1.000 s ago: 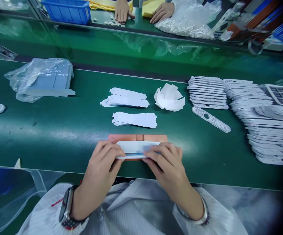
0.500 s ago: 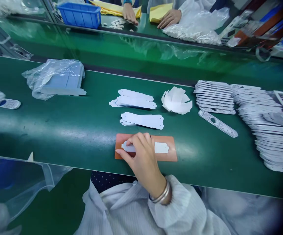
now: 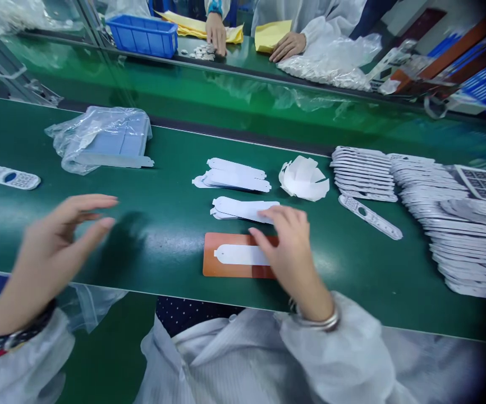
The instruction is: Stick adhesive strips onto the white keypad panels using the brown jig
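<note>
A white strip (image 3: pixel 241 255) lies flat on an orange plate (image 3: pixel 209 269) near the front edge of the green table. My right hand (image 3: pixel 287 241) is over the plate's right end, fingers apart, fingertips by the right end of a small stack of white strips (image 3: pixel 238 209); whether they touch it is unclear. At the left my left hand (image 3: pixel 64 235) hovers above the table, thumb and fingers apart, holding nothing. Beyond the small stack lies another pile of white strips (image 3: pixel 234 177), with a crumpled white paper piece (image 3: pixel 304 178) to its right.
Long stacks of white printed panels (image 3: pixel 449 224) fill the right side, with one loose panel (image 3: pixel 370 217) beside them. Another panel (image 3: pixel 7 175) lies far left, near a plastic bag of bluish sheets (image 3: pixel 114 137). Behind the barrier are a blue bin (image 3: pixel 144 36) and other people's hands.
My left hand has come into view at the left, and the panel there lies alone. My right hand has lifted off the strip on the plate and moved right, opening.
</note>
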`<state>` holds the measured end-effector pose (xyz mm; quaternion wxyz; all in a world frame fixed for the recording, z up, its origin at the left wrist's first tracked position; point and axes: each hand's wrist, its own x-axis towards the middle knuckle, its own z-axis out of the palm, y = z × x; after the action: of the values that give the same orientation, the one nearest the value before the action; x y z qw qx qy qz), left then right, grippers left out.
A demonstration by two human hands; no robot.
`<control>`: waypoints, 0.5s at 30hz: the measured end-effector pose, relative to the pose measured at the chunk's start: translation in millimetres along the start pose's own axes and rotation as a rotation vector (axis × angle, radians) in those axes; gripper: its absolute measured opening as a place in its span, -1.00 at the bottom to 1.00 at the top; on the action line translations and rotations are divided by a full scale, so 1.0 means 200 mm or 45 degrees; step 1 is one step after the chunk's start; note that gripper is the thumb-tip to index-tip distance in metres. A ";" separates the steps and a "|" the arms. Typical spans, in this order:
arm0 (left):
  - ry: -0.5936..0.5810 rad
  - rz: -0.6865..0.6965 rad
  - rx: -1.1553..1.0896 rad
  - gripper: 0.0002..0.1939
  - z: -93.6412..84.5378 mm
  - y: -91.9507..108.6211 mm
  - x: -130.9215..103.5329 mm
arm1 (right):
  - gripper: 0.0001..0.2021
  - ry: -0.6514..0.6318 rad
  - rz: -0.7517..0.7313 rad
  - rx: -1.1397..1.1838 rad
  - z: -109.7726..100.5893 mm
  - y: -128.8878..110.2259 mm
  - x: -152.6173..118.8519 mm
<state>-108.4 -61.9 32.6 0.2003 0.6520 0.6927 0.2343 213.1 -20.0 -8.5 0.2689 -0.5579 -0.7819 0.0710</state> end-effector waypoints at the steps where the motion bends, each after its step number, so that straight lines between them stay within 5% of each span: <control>1: -0.040 0.056 -0.057 -0.78 0.04 0.07 0.01 | -0.80 -0.041 -0.044 -0.066 -0.02 0.07 0.03; 6: -0.298 0.348 -0.160 -0.78 0.27 0.26 0.10 | -0.76 -0.295 -0.200 0.033 -0.09 0.27 0.12; 15: -0.252 0.360 -0.206 -0.75 0.41 0.33 0.13 | -0.73 -0.221 0.038 0.356 -0.11 0.29 0.13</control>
<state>-9.6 -27.8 6.1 0.2842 0.7444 0.5502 0.2497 266.4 20.7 -3.8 0.2741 -0.5184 -0.7763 0.2311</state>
